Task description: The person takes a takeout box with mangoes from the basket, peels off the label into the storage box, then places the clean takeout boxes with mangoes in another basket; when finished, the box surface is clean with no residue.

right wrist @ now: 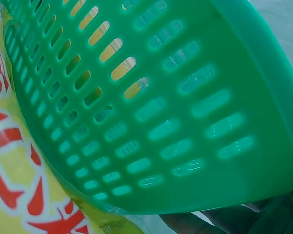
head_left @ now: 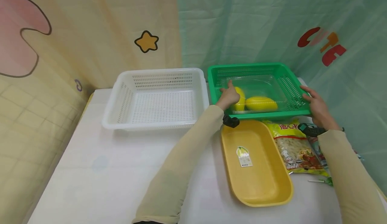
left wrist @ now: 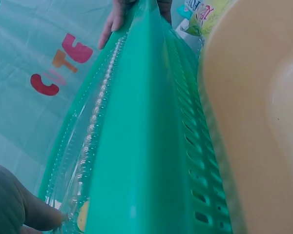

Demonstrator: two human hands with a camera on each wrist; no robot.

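In the head view, a green basket [head_left: 248, 115] stands at the back right with a clear plastic box [head_left: 266, 86] inside it. Two smooth yellow oval fruits [head_left: 261, 103] show in the box; their exact kind is unclear. My left hand [head_left: 228, 97] reaches over the basket's left part and pinches the box's left end, partly covering one fruit. In the left wrist view, its thumb [left wrist: 41, 214] meets the clear edge. At the basket's right end, my right hand [head_left: 320, 109] grips the rim. Fingers [right wrist: 229, 219] curl against the green plastic in the right wrist view.
Left of the green basket stands a white basket [head_left: 163, 107]. A yellow tray [head_left: 257, 180] with a sticker lies in front. Beside it rests a yellow food packet [head_left: 297, 150], partly behind my right arm. A small green-and-white item [head_left: 323, 181] lies below that. A printed curtain [head_left: 242, 22] hangs behind.
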